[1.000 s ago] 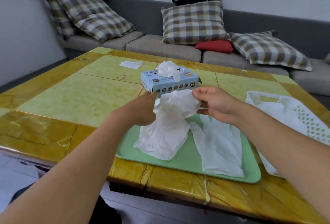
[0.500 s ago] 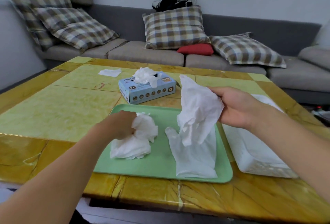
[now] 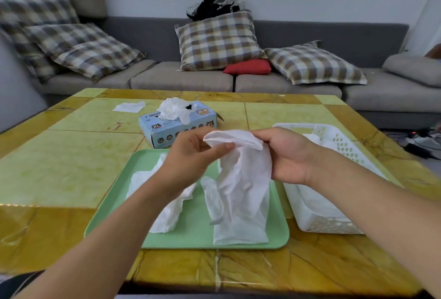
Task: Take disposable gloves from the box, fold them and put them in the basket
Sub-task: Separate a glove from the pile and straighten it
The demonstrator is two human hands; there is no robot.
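Left hand (image 3: 191,155) now off crumpled white glove (image 3: 164,205) on green plastic tray (image 3: 114,205), joining right hand (image 3: 286,155); both grips pinch thin white disposable glove (image 3: 241,179) above tray. Folding likely next.

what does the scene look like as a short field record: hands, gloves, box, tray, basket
left hand: pinches the top edge of the held glove
right hand: grips the same edge from the other side
held glove: white, hangs above the tray, lower end meets it
crumpled glove: lies on the tray's left half, partly behind the left arm
glove box: blue, beyond the tray, gloves sticking out of its top
tray: green, on the yellow table
basket: white, right of the tray, white material inside
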